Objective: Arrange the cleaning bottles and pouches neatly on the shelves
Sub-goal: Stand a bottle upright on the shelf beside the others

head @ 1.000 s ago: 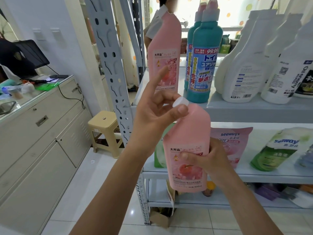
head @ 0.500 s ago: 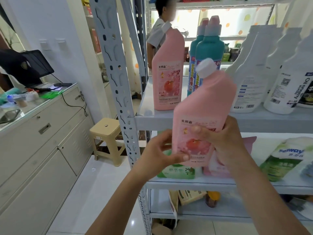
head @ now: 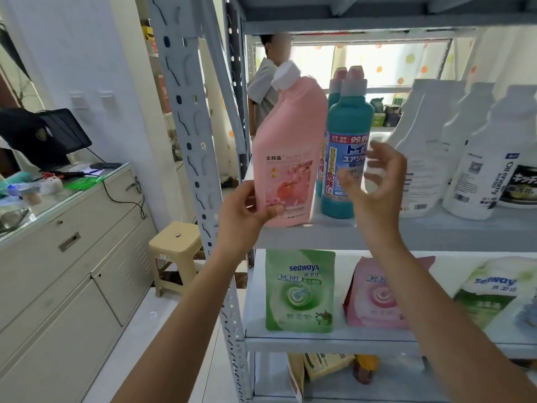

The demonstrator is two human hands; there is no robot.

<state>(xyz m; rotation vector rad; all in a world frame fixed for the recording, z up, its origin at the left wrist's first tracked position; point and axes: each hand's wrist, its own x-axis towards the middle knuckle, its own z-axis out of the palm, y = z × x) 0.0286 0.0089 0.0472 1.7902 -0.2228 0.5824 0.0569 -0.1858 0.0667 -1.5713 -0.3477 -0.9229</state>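
Observation:
A pink cleaning bottle (head: 290, 141) with a white cap stands at the front left of the upper shelf (head: 436, 231). My left hand (head: 247, 210) pinches its lower left corner between thumb and fingers. My right hand (head: 374, 184) hovers free with loosely spread fingers, just right of the pink bottle and in front of a teal bottle (head: 348, 117). White bottles (head: 421, 146) fill the shelf's right side. On the shelf below, a green pouch (head: 299, 289), a pink pouch (head: 374, 295) and a green-and-white pouch (head: 491, 289) stand side by side.
The grey perforated shelf post (head: 186, 112) rises just left of my left hand. A beige stool (head: 174, 242) and a cream cabinet (head: 72, 271) stand to the left. A person (head: 264, 91) stands behind the rack. Boxes lie on the bottom shelf.
The pink bottle rose from below shelf height and now stands on the upper shelf's front left. My right hand let go of it; my left hand moved to pinch its lower corner.

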